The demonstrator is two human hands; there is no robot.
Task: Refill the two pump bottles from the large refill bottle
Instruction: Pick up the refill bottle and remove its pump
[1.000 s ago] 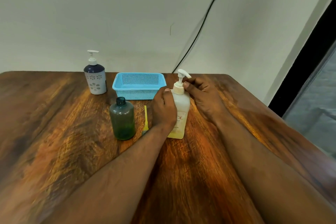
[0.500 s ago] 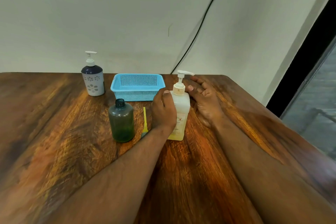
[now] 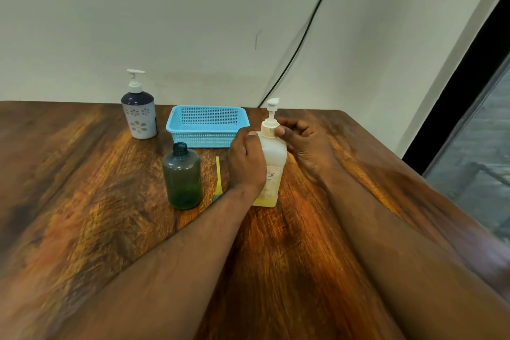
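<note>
Wooden table (image 3: 82,201), glossy, strong orange-brown grain, rounded far right corner. I count three bottles, one basket, one small yellow tool.

Bottle one: the white pump bottle (image 3: 271,165), translucent plastic, squarish shoulders, yellowish liquid low down, ribbed cream collar (image 3: 269,130), white pump head on top. It stands upright at the table's middle. My left hand (image 3: 247,160) is wrapped round its body. My right hand (image 3: 303,143) pinches the collar with thumb and fingertips.

Bottle two: the green bottle (image 3: 182,176), smoky tinted plastic, round, no cap, open neck, a little green liquid at the bottom. It stands just left of my left hand.

Bottle three: the flowered pump bottle (image 3: 139,114), round, white with dark blue dome, white pump. Far left.

Blue basket (image 3: 207,135), perforated plastic, rectangular, between the flowered bottle and the white one, far side.

Yellow tool (image 3: 218,176), thin, flat on the table between green bottle and left hand; its near end is hidden.

Black cable (image 3: 303,33) on the plain wall.
</note>
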